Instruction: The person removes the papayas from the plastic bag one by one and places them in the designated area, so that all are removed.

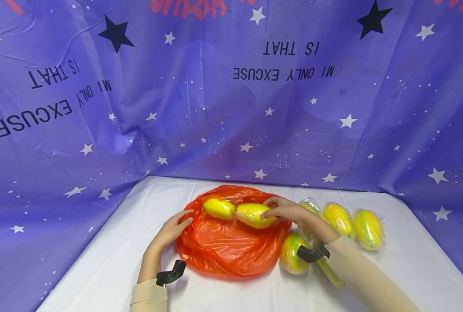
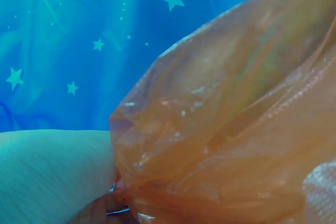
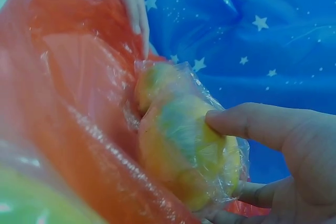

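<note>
My right hand (image 1: 283, 210) grips a yellow-green papaya (image 1: 252, 215) in clear plastic wrap, over the mouth of a red plastic bag (image 1: 223, 251). In the right wrist view, the thumb presses on the upper side of this papaya (image 3: 184, 140) and the other fingers reach beneath it. A second wrapped papaya (image 1: 218, 209) lies end to end with it at the bag's far side. At the bag's left rim, my left hand (image 1: 173, 227) rests with fairly straight fingers and thumb on the plastic. The bag (image 2: 210, 124) fills most of the left wrist view.
Right of the bag is a wrapped papaya (image 1: 293, 255), partly behind the wrist strap. Farther right lie more papayas (image 1: 338, 219), (image 1: 367, 229), one half hidden by the right hand. A green strip-like object (image 1: 332, 273) shows beneath the right forearm. Purple star-printed cloth (image 1: 215, 108) hangs behind the white table (image 1: 110, 268).
</note>
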`<control>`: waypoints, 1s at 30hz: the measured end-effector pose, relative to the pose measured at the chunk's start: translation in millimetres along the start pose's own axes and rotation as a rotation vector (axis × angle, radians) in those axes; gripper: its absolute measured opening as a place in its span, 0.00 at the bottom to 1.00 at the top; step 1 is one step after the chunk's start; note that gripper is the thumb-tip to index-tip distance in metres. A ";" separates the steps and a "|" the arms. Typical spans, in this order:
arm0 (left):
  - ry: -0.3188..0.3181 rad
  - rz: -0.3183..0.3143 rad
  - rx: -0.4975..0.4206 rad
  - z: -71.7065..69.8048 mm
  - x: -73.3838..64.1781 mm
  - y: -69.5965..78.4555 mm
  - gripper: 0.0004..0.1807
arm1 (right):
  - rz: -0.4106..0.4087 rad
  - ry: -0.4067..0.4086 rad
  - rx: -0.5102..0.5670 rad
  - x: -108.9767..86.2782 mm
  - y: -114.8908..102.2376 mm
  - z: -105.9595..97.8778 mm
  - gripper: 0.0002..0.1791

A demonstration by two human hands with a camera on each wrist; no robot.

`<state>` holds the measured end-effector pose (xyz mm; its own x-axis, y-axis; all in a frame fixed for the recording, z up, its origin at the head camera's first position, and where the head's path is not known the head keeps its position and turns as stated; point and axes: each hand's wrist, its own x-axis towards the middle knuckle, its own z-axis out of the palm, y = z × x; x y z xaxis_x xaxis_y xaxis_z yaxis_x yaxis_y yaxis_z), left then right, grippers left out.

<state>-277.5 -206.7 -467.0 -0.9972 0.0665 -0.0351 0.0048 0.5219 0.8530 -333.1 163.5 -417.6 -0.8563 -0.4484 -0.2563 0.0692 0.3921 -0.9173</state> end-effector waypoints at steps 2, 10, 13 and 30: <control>0.000 -0.005 -0.003 0.3 0.2 0.3 0.23 | -0.006 0.004 -0.001 -2.6 -1.3 0.6 0.29; -0.004 0.001 -0.012 0.4 -0.8 0.7 0.24 | -0.035 0.039 -0.013 -14.6 -7.1 -0.2 0.32; -0.003 0.005 -0.012 0.2 -1.4 1.1 0.23 | -0.047 0.056 -0.009 -20.1 -10.5 -0.5 0.33; -0.005 0.002 -0.013 -0.1 -0.7 0.0 0.24 | -0.097 0.148 -0.123 -53.4 -16.8 -10.4 0.34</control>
<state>-276.7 -206.8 -466.9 -0.9968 0.0716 -0.0364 0.0053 0.5104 0.8599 -293.8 189.2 -385.4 -0.9223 -0.3696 -0.1133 -0.0719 0.4520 -0.8891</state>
